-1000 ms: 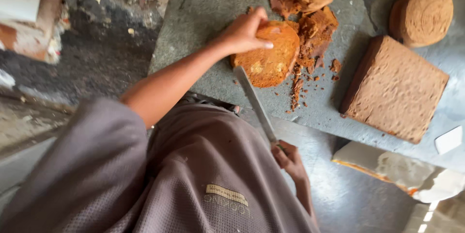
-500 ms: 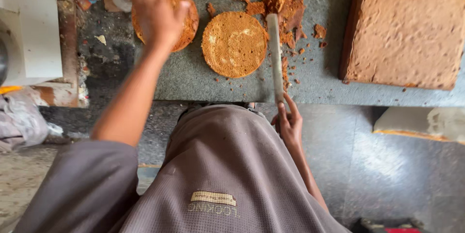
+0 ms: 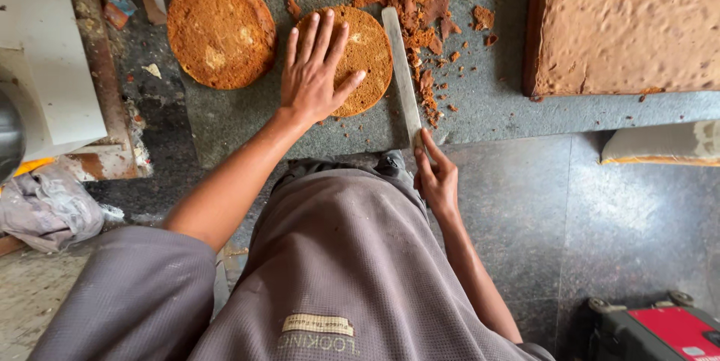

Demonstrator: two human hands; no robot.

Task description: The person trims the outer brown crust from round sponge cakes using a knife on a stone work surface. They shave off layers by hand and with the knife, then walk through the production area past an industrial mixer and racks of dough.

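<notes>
Grey stone surface [image 3: 480, 106]: left hand [image 3: 315, 76] spread flat on round cake [image 3: 367, 50]; right hand [image 3: 435, 177] gripping long knife [image 3: 401, 68].

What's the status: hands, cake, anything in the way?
Left hand flat on round cake layer. Right hand grips long knife, blade flat on counter beside it. Second round layer left; crumbs beyond blade.

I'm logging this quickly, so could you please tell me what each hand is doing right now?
Left hand: open, flat on the round brown sponge cake layer.
Right hand: closed on the long steel knife.
</notes>
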